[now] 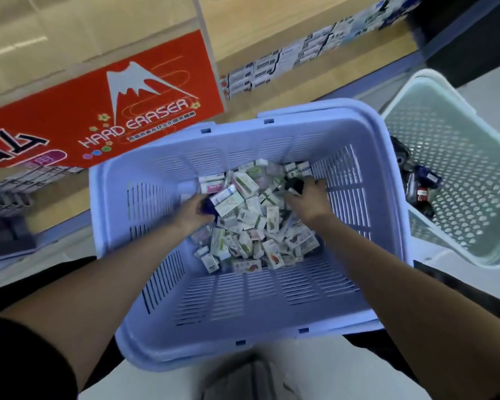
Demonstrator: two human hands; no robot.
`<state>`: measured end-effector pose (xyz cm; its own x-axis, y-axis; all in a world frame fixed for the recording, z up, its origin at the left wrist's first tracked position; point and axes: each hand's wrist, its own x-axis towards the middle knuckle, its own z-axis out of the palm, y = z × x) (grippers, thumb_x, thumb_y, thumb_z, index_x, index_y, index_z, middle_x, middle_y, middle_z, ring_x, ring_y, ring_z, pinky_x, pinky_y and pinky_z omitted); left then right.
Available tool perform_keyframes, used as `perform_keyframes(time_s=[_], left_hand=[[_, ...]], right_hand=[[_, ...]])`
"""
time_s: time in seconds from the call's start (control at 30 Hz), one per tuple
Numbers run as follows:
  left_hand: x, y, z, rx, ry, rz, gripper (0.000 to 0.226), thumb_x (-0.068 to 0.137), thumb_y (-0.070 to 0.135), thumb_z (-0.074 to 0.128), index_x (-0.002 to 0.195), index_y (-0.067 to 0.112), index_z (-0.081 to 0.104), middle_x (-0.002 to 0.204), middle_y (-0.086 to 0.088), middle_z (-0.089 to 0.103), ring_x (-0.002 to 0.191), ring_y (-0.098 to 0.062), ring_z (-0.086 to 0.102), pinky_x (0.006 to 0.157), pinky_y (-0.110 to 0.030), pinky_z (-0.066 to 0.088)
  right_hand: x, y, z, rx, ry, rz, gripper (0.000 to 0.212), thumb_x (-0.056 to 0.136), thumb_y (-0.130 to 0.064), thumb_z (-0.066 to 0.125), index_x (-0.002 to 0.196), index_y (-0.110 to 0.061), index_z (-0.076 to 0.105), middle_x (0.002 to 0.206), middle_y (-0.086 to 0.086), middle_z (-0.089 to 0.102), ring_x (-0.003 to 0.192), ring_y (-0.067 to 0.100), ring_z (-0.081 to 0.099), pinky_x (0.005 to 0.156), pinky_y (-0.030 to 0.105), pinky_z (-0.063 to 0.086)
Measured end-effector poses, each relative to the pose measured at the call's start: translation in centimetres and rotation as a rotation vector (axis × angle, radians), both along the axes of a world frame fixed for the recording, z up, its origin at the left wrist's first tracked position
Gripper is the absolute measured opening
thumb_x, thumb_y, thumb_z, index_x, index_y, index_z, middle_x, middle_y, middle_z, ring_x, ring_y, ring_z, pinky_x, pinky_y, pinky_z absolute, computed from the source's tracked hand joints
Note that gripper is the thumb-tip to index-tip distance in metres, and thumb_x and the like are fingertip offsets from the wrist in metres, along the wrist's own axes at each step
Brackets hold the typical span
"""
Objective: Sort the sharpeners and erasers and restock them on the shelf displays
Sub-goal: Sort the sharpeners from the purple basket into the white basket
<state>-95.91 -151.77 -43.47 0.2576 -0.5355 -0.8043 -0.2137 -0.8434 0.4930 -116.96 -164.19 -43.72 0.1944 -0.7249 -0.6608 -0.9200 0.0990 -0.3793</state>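
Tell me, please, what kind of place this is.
Most likely a stationery shop aisle: a red HARD ERASER sign, shelf rows of boxed goods, and a blue basket full of small boxed items.

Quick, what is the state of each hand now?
Left hand: grips a small dark blue item.
Right hand: grips a small black item.

Small boxed erasers (251,226) are heaped in the lilac basket (145,197) at centre frame, dark sharpeners (419,183) gathered in the green basket (474,140), right.
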Motion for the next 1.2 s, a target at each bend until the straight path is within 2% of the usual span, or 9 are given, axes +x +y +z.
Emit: perform_keyframes(time_s=[0.1, 0.3, 0.47, 0.57, 0.67, 0.83, 0.97, 1.1, 1.2], left_hand=[[-0.4, 0.3, -0.2, -0.009, 0.001, 0.023, 0.054, 0.082, -0.002, 0.067, 0.132, 0.002, 0.047, 0.125, -0.014, 0.056, 0.116, -0.027, 0.054, 0.097, -0.036, 0.043], [-0.9, 1.1, -0.1, -0.001, -0.064, 0.105, 0.040, 0.083, 0.002, 0.067, 0.119, 0.000, 0.051, 0.114, -0.014, 0.059, 0.103, -0.024, 0.055, 0.083, -0.030, 0.044], [-1.4, 2.9, 0.9, -0.071, -0.045, 0.187, 0.027, 0.088, 0.004, 0.062, 0.109, 0.009, 0.047, 0.115, -0.017, 0.059, 0.096, -0.026, 0.058, 0.080, -0.035, 0.047], [-1.6, 3.2, 2.3, -0.090, -0.048, 0.395, 0.030, 0.090, 0.010, 0.060, 0.118, 0.001, 0.052, 0.116, -0.016, 0.058, 0.091, -0.021, 0.056, 0.063, -0.017, 0.047], [-1.6, 3.1, 4.4, -0.109, 0.048, 0.633, 0.026, 0.093, 0.014, 0.056, 0.117, 0.005, 0.056, 0.116, -0.019, 0.062, 0.079, -0.020, 0.062, 0.063, -0.019, 0.050], [-2.0, 1.4, 9.8, -0.286, 0.127, 0.498, 0.026, 0.092, 0.013, 0.057, 0.118, 0.007, 0.057, 0.108, -0.014, 0.062, 0.078, -0.014, 0.062, 0.059, -0.012, 0.051], [-4.2, -2.0, 15.0, -0.436, 0.179, 0.250, 0.018, 0.091, 0.014, 0.059, 0.108, 0.017, 0.060, 0.096, -0.003, 0.067, 0.081, -0.009, 0.066, 0.074, -0.022, 0.052], [-9.3, -8.0, 19.0, -0.587, 0.177, 0.049, 0.016, 0.089, 0.003, 0.058, 0.100, 0.013, 0.051, 0.095, -0.001, 0.062, 0.075, -0.002, 0.061, 0.067, -0.014, 0.051], [-13.8, -13.4, 19.7, -0.659, 0.154, -0.097, 0.025, 0.085, -0.001, 0.061, 0.088, 0.020, 0.048, 0.091, 0.008, 0.056, 0.081, -0.001, 0.054, 0.073, -0.009, 0.044]], right_hand=[[-0.1, 0.2, 0.2, 0.211, -0.158, -0.194, 0.054, 0.076, -0.026, 0.073, 0.118, -0.005, 0.047, 0.116, 0.015, 0.054, 0.097, 0.029, 0.057, 0.076, 0.034, 0.048], [-1.9, 1.5, 1.7, 0.439, -0.244, -0.400, 0.078, 0.076, 0.001, 0.074, 0.134, -0.005, 0.022, 0.125, 0.012, 0.047, 0.117, 0.025, 0.047, 0.099, 0.033, 0.042], [-2.2, 3.9, 2.5, 0.452, -0.252, -0.352, 0.082, 0.076, -0.021, 0.078, 0.135, -0.010, 0.021, 0.130, 0.011, 0.046, 0.123, 0.027, 0.044, 0.102, 0.036, 0.035], [-2.3, 4.9, 3.6, 0.514, -0.341, -0.345, 0.067, 0.079, -0.031, 0.074, 0.126, -0.014, 0.029, 0.113, 0.005, 0.053, 0.110, 0.023, 0.051, 0.101, 0.042, 0.041], [-2.3, 5.1, 5.6, 0.609, -0.476, -0.426, 0.072, 0.073, -0.044, 0.072, 0.125, -0.006, 0.039, 0.113, 0.009, 0.059, 0.104, 0.024, 0.059, 0.096, 0.042, 0.046], [-3.8, 3.2, 12.0, 0.165, -0.657, -0.348, 0.026, 0.089, -0.020, 0.065, 0.112, -0.010, 0.058, 0.096, 0.000, 0.063, 0.085, 0.012, 0.061, 0.072, 0.017, 0.050], [-7.1, 1.8, 17.7, -0.049, -0.852, -0.402, 0.008, 0.089, -0.020, 0.063, 0.096, -0.016, 0.062, 0.078, -0.002, 0.066, 0.072, 0.016, 0.062, 0.072, 0.033, 0.055], [-12.0, -1.0, 19.9, -0.201, -0.828, -0.629, 0.014, 0.094, -0.025, 0.057, 0.102, -0.014, 0.054, 0.076, -0.007, 0.061, 0.060, 0.003, 0.059, 0.052, 0.020, 0.048], [-15.7, -4.2, 18.4, -0.264, -0.754, -0.751, 0.012, 0.093, -0.030, 0.057, 0.094, -0.017, 0.058, 0.080, -0.002, 0.058, 0.072, 0.014, 0.056, 0.067, 0.034, 0.053]])
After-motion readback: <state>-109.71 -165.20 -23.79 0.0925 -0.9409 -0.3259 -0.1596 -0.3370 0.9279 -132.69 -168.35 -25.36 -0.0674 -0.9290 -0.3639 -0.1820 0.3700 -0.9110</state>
